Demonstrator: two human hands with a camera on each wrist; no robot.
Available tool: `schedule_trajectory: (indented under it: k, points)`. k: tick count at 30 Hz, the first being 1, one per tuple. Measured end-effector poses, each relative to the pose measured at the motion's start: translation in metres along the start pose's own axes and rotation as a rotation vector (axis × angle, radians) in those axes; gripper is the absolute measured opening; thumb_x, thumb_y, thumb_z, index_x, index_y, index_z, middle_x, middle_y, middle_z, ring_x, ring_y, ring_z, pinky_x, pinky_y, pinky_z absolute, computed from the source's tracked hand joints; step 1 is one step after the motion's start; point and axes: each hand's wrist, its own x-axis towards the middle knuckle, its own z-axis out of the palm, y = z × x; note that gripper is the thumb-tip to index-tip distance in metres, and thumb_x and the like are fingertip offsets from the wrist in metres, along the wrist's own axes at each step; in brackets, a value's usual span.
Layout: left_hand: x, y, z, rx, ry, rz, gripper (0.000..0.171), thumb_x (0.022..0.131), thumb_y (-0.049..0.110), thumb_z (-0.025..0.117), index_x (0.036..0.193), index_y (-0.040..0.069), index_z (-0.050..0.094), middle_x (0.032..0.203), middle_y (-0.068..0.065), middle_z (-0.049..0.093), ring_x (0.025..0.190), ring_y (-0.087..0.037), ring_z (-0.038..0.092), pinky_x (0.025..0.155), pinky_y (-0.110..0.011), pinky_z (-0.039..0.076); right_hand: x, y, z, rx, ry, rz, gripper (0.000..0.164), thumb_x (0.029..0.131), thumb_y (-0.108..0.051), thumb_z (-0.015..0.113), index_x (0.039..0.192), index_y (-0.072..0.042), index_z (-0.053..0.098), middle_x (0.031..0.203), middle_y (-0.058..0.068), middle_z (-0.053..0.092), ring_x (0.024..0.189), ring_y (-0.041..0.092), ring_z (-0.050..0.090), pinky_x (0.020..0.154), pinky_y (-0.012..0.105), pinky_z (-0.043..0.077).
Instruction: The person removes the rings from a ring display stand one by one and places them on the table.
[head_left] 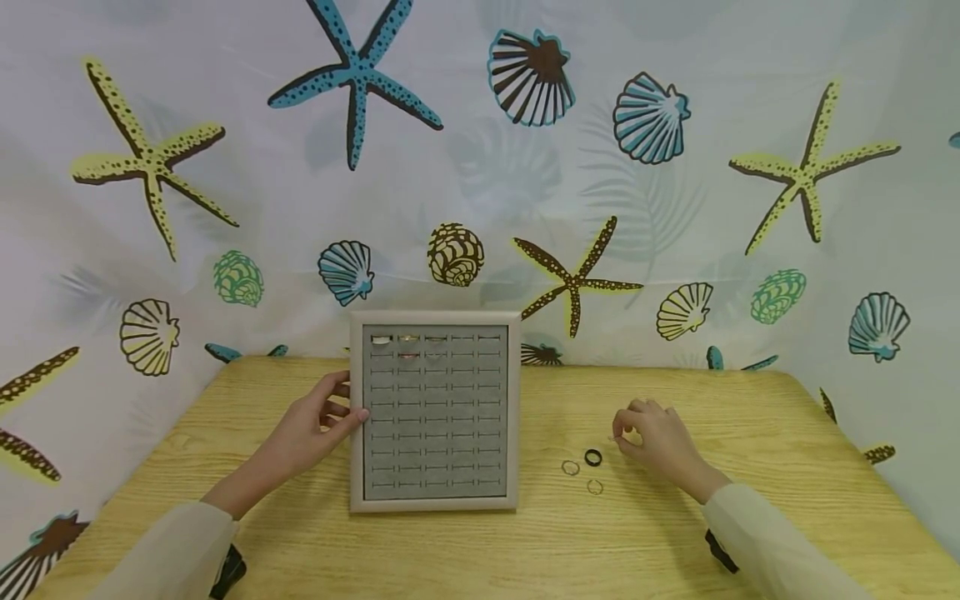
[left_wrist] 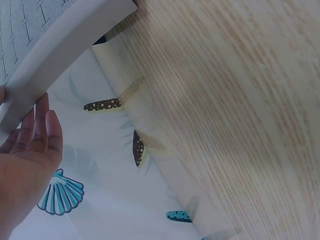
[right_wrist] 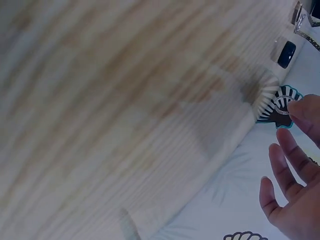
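Observation:
My left hand [head_left: 307, 433] grips the left edge of a ring display board [head_left: 432, 417], thumb on its front and fingers behind. The board has a pale frame around a grey slotted pad, and several rings sit in its top two rows, among them a silver ring [head_left: 382, 339] and a reddish ring [head_left: 408, 356]. My right hand [head_left: 660, 437] pinches a thin silver ring [right_wrist: 283, 111] between thumb and index finger, above the table. Left of that hand lie a black ring [head_left: 593, 457] and two thin silver rings, one nearer the board [head_left: 570, 468] and one in front [head_left: 596, 487].
The wooden table [head_left: 300, 542] ends at the back against a white cloth [head_left: 450, 183] printed with starfish and shells. Dark straps show at both wrists, below the pale sleeves [head_left: 772, 542].

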Motion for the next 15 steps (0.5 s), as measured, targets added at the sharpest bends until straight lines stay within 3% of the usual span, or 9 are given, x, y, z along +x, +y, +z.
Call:
schedule_trajectory:
  k: [15]
  points:
    - [0.0023,-0.0052,0.0014,0.021,0.004,-0.006,0.056,0.091,0.029,0.057,0.136,0.005,0.033,0.115,-0.016,0.054,0.092,-0.024,0.062,0.075,-0.029,0.051,-0.0086,0.0068,0.0046,-0.021,-0.075,0.001,0.014,0.076,-0.017,0.073,0.072,-0.022,0.061,0.079,-0.003,0.057,0.070,0.015,0.047,0.059,0.032,0.033]
